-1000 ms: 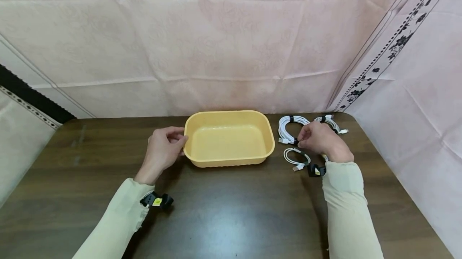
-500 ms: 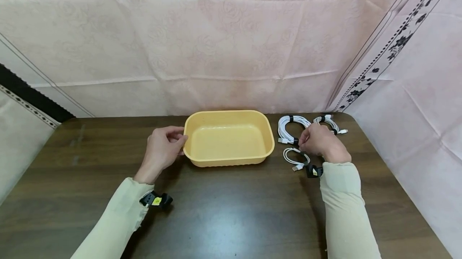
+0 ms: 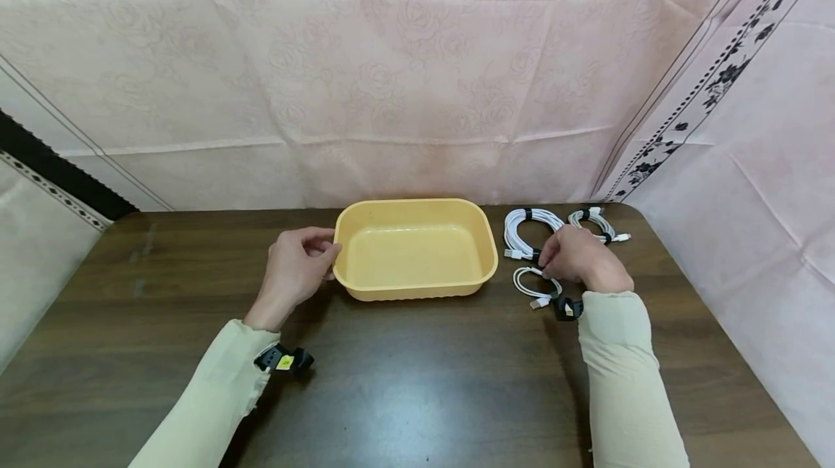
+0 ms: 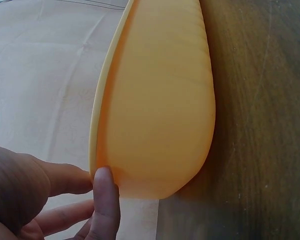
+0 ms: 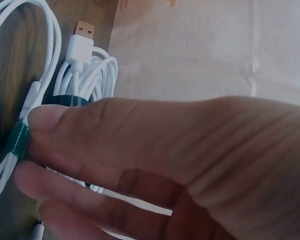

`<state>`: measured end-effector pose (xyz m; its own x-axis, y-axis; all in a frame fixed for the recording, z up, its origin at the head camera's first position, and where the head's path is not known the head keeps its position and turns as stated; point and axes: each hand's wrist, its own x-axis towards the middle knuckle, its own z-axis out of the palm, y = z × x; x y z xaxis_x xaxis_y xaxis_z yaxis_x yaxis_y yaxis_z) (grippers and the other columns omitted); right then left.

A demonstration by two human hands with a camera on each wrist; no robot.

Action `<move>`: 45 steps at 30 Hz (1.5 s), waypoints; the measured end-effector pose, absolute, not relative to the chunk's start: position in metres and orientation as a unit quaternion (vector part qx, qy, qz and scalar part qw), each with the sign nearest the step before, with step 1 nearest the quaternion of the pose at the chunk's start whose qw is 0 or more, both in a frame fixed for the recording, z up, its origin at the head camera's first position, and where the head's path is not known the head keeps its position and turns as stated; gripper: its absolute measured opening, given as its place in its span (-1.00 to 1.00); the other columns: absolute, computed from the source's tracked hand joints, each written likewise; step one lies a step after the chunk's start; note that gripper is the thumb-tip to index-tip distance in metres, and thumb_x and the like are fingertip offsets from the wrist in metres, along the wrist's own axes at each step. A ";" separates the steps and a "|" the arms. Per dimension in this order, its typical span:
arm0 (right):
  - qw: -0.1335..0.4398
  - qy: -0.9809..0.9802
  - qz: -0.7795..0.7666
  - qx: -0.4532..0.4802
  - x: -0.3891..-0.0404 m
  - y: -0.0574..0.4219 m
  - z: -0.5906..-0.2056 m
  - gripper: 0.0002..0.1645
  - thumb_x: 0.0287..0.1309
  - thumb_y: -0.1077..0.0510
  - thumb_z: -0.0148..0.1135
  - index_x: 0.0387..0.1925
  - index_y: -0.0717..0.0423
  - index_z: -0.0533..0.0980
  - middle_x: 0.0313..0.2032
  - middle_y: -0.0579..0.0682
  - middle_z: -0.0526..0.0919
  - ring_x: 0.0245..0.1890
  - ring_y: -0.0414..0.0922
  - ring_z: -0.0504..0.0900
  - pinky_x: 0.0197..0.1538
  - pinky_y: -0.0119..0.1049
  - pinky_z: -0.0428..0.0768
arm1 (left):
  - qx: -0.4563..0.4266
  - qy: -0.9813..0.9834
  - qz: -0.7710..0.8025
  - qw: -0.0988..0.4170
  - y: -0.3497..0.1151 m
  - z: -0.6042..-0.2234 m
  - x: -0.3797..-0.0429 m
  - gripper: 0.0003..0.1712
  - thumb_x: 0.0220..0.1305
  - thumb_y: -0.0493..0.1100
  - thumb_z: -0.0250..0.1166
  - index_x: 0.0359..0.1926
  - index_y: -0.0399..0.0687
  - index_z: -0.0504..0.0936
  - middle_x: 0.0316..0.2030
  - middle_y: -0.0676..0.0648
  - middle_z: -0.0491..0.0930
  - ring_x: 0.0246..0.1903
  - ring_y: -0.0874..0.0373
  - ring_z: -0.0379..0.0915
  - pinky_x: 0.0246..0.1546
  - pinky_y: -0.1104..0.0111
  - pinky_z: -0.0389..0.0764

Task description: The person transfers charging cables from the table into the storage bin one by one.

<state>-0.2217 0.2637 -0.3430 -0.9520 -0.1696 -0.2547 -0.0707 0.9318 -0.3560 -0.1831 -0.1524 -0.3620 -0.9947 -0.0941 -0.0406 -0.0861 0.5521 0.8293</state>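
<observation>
A yellow plastic basin (image 3: 417, 290) stands at the table's back, its inside bare. My left hand (image 3: 296, 272) pinches its left rim; in the left wrist view the thumb (image 4: 105, 200) lies against the outer wall. At the right, my right hand (image 3: 580, 261) reaches down to a small coiled white USB cable (image 3: 522, 282), thumb and fingers pinching it beside its green tie (image 5: 18, 140). Behind lies a larger coil of white cable (image 3: 512, 232) with black ties. A third coiled cable (image 3: 596, 220) is partly hidden behind the right hand.
The dark wooden table (image 3: 404, 381) extends in front of the basin. A pale patterned cloth (image 3: 391, 91) hangs along the table's back edge, and another cloth (image 3: 770, 185) stands at the right side. Each wrist carries a small black camera (image 3: 285, 359).
My right hand has shifted slightly left and toward me, its fingertips coming down to the small cable. The left hand and the basin stay in place.
</observation>
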 end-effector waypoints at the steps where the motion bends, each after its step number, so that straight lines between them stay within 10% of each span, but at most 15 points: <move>1: 0.143 0.972 -0.175 -0.063 -0.222 0.263 -0.343 -0.90 -0.07 0.28 0.48 -0.41 0.12 0.73 -0.42 -0.04 0.73 -0.31 -0.04 0.57 -0.31 -0.28 0.51 | 0.052 -0.881 -0.470 0.004 -0.152 -0.362 -0.183 -0.61 0.43 -0.19 0.29 0.21 -0.24 0.62 -0.12 -0.27 0.64 -0.50 0.21 0.63 -0.39 0.34 0.77; 45: 0.165 0.971 -0.168 -0.045 -0.223 0.260 -0.351 -0.88 -0.07 0.36 0.37 -0.45 0.10 0.67 -0.50 -0.07 0.64 -0.43 -0.11 0.53 -0.39 -0.31 0.45 | 0.054 -0.878 -0.475 0.004 -0.153 -0.362 -0.182 -0.62 0.42 -0.19 0.29 0.19 -0.24 0.63 -0.13 -0.27 0.66 -0.46 0.12 0.66 -0.42 0.41 0.74</move>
<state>-0.2229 0.2601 -0.3510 -0.9411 -0.1440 -0.3058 -0.0326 0.9392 -0.3418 -0.1822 -0.1528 -0.3623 -0.9941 -0.0989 -0.0447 -0.0916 0.5429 0.8348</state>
